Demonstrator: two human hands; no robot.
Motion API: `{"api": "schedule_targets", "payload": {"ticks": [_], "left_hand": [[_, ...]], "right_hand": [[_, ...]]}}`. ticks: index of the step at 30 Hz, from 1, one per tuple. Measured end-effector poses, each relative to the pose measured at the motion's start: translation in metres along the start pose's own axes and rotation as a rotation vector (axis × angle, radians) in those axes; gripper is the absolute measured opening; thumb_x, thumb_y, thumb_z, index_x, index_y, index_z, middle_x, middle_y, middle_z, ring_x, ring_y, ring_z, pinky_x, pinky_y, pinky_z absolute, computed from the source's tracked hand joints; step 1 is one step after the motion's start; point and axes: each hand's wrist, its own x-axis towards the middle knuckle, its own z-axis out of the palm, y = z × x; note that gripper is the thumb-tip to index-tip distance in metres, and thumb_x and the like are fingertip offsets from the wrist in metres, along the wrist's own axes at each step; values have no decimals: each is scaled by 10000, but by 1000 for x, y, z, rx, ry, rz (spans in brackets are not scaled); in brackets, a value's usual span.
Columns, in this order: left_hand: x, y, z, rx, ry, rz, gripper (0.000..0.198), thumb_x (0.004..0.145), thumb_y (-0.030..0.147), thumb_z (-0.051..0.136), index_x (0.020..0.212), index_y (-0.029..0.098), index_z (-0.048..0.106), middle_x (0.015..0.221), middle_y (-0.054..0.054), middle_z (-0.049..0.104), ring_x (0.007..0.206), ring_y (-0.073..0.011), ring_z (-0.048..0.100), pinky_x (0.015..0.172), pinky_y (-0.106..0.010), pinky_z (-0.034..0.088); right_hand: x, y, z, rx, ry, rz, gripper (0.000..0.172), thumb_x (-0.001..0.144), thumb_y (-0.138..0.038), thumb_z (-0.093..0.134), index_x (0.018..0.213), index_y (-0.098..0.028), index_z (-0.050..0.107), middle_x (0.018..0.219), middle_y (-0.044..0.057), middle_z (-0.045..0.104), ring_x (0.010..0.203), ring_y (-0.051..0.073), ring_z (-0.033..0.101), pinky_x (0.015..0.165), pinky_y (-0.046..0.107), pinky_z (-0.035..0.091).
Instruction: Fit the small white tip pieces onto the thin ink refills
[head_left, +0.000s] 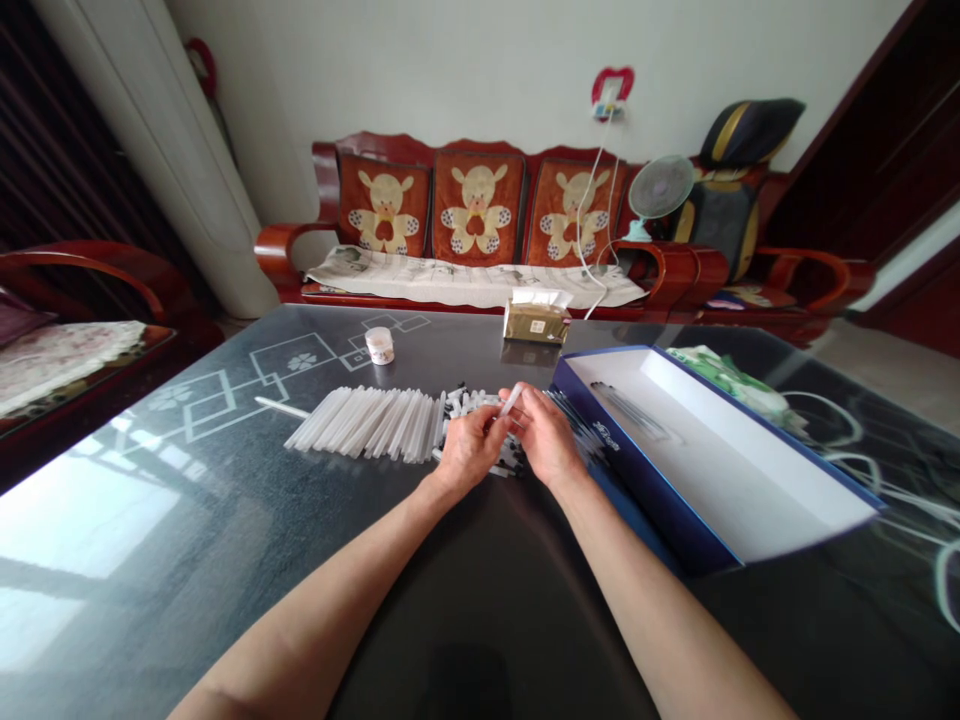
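The person's left hand (471,450) and right hand (546,436) meet just above the middle of a dark glass-topped table (225,560), both curled closed, their fingers pinching a slim white plastic tube (512,400) that tilts up between them. Under and around the hands lies a jumbled heap of small white-and-black plastic pieces (480,403), their exact form partly hidden by the fingers. At 9 o'clock from the hands, a long, tightly laid row of white plastic tubes (367,425) runs up to the heap, and one loose white tube (281,407) lies further out beyond its end. At 3 o'clock stands an open, oblong blue cardboard box (660,520) with a white lining; a few thin dark rods (630,412) lie inside it, at its end nearest 12 o'clock. More dark rods (576,425) lie fanned against its near corner, by the right hand. At 11 o'clock stands a small round white lidded jar (379,346); at 12 o'clock, a gold tissue box (535,320) with white tissue showing at its top. A green-and-white packet (739,385) lies behind the blue box.
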Motion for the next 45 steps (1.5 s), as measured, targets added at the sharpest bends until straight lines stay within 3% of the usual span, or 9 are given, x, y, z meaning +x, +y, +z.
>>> {"api": "schedule_targets", "payload": {"ticks": [6,15,21,25,29,33,38,41,45], "left_hand": [[-6,-7,5,417,170,184,187,893,341,552,859,181,644,789,-47,682,704,-173,648,627,-262,467],[-12,-5,6,522,122,222,265,965,349,431,1039,171,613,753,-47,681,682,-173,661,569,-240,441],[-8,2,2,164,56,61,243,907,326,518,1057,180,642,763,-32,699,638,-153,652,598,-245,474],[-3,11,1,-375,-146,-211,309,852,454,543,798,164,634,532,34,564,368,-82,487,397,-209,369],[-1,16,2,-805,-312,-405,413,753,556,612,738,144,603,498,41,541,313,-51,400,330,-190,280],[3,12,-1,-817,-92,-336,410,748,560,627,767,151,602,511,50,548,326,-47,408,344,-185,283],[7,-7,-8,-449,255,-197,366,834,528,553,737,176,593,520,63,521,359,-47,422,386,-186,325],[7,-19,-9,-260,324,-158,354,859,518,524,789,184,618,548,54,544,411,-54,454,437,-181,359],[6,-25,-8,-134,319,-125,353,884,500,494,803,187,636,571,37,574,501,-73,508,521,-180,398]], "right_hand": [[-6,13,12,40,147,-24,362,587,-411,815,785,-187,611,749,-1,703,670,153,643,628,282,516],[-13,19,25,114,254,-114,273,657,-406,758,764,-190,631,767,-2,712,693,131,636,630,249,505],[-11,18,22,97,240,-111,280,642,-411,765,756,-186,644,719,-7,697,650,127,618,593,244,491],[-6,9,17,130,203,-68,326,646,-433,774,796,-181,632,702,4,701,609,141,632,572,272,513],[7,-15,1,221,269,-106,336,660,-425,781,832,-187,618,732,0,711,689,138,678,648,265,547],[15,-23,-17,14,268,-141,361,705,-453,729,946,-198,643,801,8,718,681,127,674,579,224,522],[15,2,-25,-683,151,-288,301,750,-351,661,1001,-188,695,877,39,718,688,155,658,633,268,519],[13,12,-22,-1040,38,-520,242,791,-272,605,996,-194,707,904,56,715,756,175,660,756,294,512],[13,14,-14,-1220,-12,-691,232,810,-222,572,1001,-180,696,856,76,700,747,187,655,751,293,511]]}}
